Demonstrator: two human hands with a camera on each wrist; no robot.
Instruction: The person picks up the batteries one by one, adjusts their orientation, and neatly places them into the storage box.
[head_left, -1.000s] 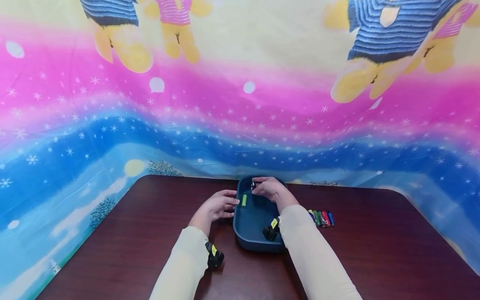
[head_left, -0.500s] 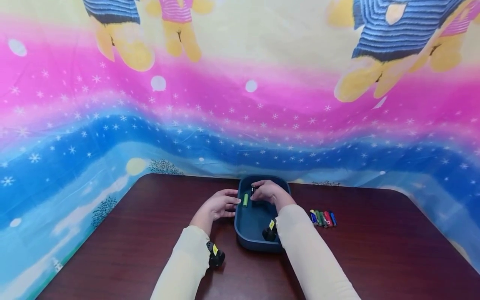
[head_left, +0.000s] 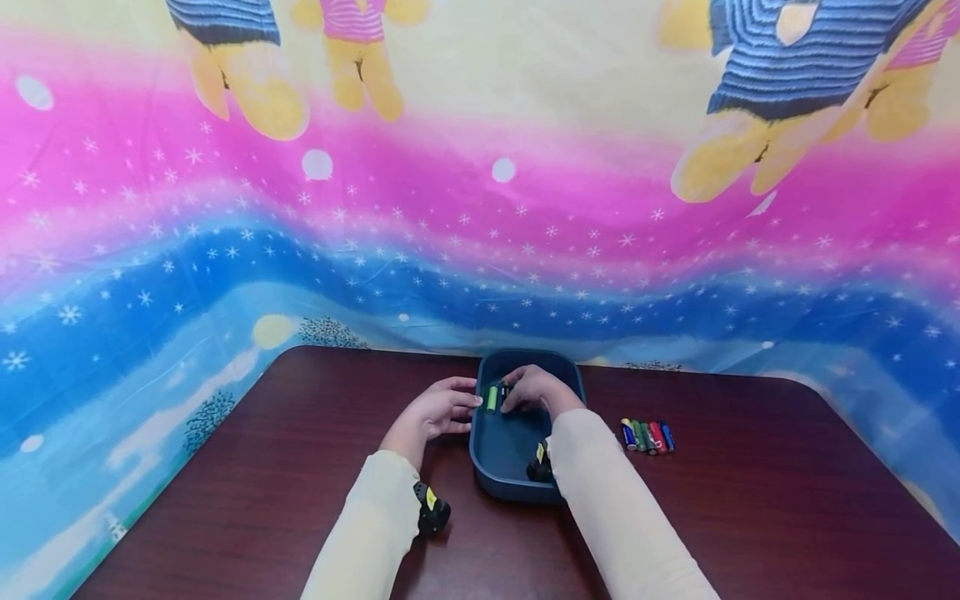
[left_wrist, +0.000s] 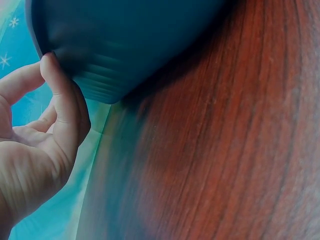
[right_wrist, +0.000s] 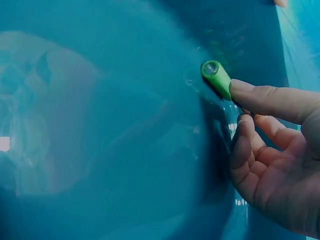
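A dark blue-grey tray (head_left: pixel 495 487) with raised walls stands on the table. In it, near its left wall, lies a green battery (head_left: pixel 492 399), its metal end showing in the right wrist view. My right hand (head_left: pixel 534 388) reaches into the tray and pinches a black battery (head_left: pixel 505 388) just right of the green one. In the right wrist view the fingers hide most of that black battery, and the thumb is close to the green battery. At the tray's left side, my left hand (head_left: pixel 441 408) touches the outer wall near the rim with its fingertips, fingers loosely bent.
Several batteries (head_left: pixel 648 436) in different colours lie side by side on the brown wooden table (head_left: pixel 750 500), right of the tray. A printed cloth (head_left: pixel 420 208) hangs behind the table's far edge. Small black cameras (head_left: pixel 432 510) sit on the wrists.
My right hand has lowered the black battery and brought it down beside the green battery in the tray. The left hand stays at the tray's wall.
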